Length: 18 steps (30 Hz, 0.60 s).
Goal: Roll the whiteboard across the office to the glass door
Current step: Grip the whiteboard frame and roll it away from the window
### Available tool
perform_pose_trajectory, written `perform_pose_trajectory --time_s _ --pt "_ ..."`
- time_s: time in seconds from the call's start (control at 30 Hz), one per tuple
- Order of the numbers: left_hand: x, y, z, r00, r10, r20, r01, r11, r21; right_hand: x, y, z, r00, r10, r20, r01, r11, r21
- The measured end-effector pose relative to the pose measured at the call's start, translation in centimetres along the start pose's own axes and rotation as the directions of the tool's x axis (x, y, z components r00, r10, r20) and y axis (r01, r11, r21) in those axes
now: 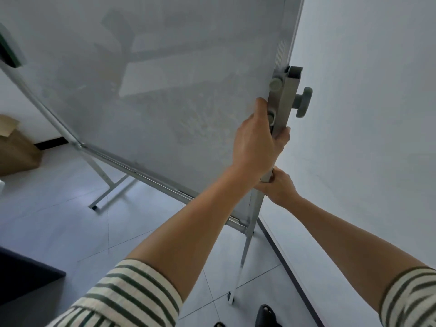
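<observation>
Gripping the grey metal side post of the wheeled whiteboard by the white wall, my left hand clamps high and my right hand seemingly wraps lower, for steering leverage.

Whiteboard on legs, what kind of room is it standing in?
Probably an office or meeting room. The whiteboard stands on a metal stand on a pale tiled floor, close to a plain white wall. Both hands hold the stand's post: left hand above right hand.
</observation>
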State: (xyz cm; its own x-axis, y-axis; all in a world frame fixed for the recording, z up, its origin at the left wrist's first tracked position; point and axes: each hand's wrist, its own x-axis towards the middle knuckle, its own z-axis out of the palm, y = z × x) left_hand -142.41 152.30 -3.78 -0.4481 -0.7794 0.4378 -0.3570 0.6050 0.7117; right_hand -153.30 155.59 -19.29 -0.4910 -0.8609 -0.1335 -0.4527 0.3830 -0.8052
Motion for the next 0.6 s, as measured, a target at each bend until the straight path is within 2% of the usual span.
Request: perform_pose_trajectory --time_s 0.4,0.6 --pt "-13.8 8.3 -1.1 0.996 -0.083 0.034 0.084 0.996 -0.023 -15.4 3.9 -2.5 0.996 -0.084 0.018 0.085 0.995 -0.059" --pt "-21.0 11.5 -3.1 0.995 -0.090 0.050 0.092 0.995 -0.037 -23.3 4.9 -2.4 0.996 -0.079 0.037 0.082 0.994 -0.076"
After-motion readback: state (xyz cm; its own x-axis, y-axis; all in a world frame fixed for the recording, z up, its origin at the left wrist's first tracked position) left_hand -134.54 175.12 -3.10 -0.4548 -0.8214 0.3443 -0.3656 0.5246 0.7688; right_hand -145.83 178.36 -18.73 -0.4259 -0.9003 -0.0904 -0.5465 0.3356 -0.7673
